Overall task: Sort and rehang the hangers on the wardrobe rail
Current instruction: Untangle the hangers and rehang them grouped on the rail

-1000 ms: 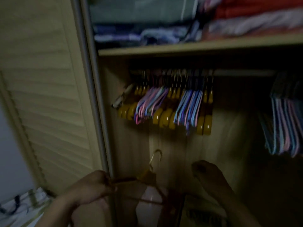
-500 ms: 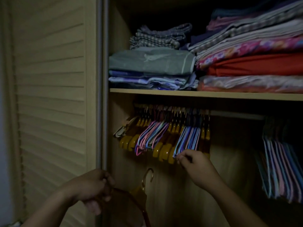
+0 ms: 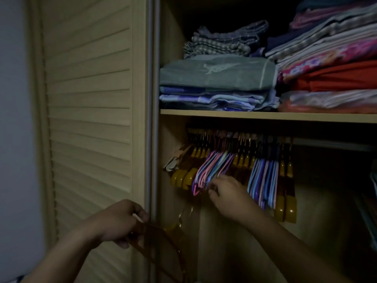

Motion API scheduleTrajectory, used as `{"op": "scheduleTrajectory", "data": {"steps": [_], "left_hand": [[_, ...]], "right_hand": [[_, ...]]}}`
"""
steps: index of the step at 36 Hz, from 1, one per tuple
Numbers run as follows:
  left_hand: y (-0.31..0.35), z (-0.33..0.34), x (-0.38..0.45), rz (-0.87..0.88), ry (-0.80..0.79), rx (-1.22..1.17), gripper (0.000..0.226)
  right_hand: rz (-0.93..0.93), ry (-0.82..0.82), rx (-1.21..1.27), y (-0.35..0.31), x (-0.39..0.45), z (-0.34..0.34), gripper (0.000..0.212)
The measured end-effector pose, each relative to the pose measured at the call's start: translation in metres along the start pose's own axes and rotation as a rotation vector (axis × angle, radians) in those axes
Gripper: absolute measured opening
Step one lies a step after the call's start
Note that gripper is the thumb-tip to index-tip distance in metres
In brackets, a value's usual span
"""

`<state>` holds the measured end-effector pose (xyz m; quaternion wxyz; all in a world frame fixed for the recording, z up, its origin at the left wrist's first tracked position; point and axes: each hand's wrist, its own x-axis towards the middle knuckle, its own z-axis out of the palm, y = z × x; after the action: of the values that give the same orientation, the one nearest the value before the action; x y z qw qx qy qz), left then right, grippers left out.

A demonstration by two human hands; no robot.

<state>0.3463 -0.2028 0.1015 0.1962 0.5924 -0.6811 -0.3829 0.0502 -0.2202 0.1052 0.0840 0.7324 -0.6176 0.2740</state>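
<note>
Under the shelf runs the wardrobe rail (image 3: 330, 143), crowded at its left with amber plastic hangers (image 3: 285, 209) and two bunches of thin pink, blue and purple hangers (image 3: 263, 180). My right hand (image 3: 228, 196) reaches up to the left bunch of thin hangers (image 3: 212, 170) and pinches their lower ends. My left hand (image 3: 120, 221) is low by the door frame and grips one arm of a brown-amber hanger (image 3: 171, 229), whose metal hook points up towards the rail.
A louvred sliding door (image 3: 89, 119) fills the left. The shelf (image 3: 265, 115) above the rail carries stacks of folded cloth (image 3: 216, 78). More thin hangers (image 3: 373, 201) hang at the far right, with a stretch of bare rail between the groups.
The view has tilted up from the wardrobe's lower part to the shelf. My right hand rose to the hangers, then shifted left from the blue bunch to the pink one. My left hand keeps its hanger.
</note>
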Motion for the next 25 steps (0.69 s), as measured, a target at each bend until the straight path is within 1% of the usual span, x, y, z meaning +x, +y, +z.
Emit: {"op": "scheduleTrajectory", "data": {"steps": [2, 4, 6, 9, 11, 13, 15, 17, 19, 21, 23, 25], "left_hand": [[0.003, -0.014, 0.001, 0.008, -0.02, -0.009, 0.026], [0.009, -0.028, 0.005, 0.029, -0.022, -0.023, 0.027], [0.014, -0.039, 0.009, 0.066, -0.014, -0.029, 0.027], [0.014, -0.048, 0.011, 0.112, -0.017, -0.041, 0.024], [0.007, -0.057, 0.014, 0.134, -0.03, -0.059, 0.022], [-0.002, -0.067, 0.022, 0.154, -0.063, -0.067, 0.023], [-0.008, -0.071, 0.028, 0.157, -0.085, -0.077, 0.022], [-0.015, -0.074, 0.035, 0.16, -0.109, -0.076, 0.022], [-0.014, -0.073, 0.04, 0.168, -0.106, -0.07, 0.022], [-0.019, -0.075, 0.043, 0.175, -0.113, -0.053, 0.022], [-0.017, -0.076, 0.048, 0.177, -0.113, -0.043, 0.023], [-0.017, -0.081, 0.049, 0.185, -0.12, -0.032, 0.023]], "right_hand": [[0.003, 0.033, -0.058, -0.006, 0.026, 0.007, 0.038], [0.047, 0.0, -0.116, -0.015, 0.058, 0.014, 0.051], [0.126, -0.087, -0.189, -0.024, 0.089, 0.023, 0.057], [0.235, -0.266, -0.367, -0.025, 0.114, 0.04, 0.062], [0.274, -0.317, -0.493, -0.023, 0.118, 0.052, 0.066], [0.285, -0.315, -0.617, -0.022, 0.116, 0.064, 0.067], [0.279, -0.314, -0.702, -0.019, 0.112, 0.071, 0.073], [0.259, -0.309, -0.772, -0.02, 0.108, 0.078, 0.085], [0.22, -0.265, -0.814, -0.017, 0.104, 0.085, 0.1], [0.21, -0.234, -0.857, -0.019, 0.101, 0.096, 0.109], [0.195, -0.201, -0.888, -0.016, 0.1, 0.102, 0.107], [0.196, -0.165, -0.937, -0.015, 0.1, 0.107, 0.095]]}}
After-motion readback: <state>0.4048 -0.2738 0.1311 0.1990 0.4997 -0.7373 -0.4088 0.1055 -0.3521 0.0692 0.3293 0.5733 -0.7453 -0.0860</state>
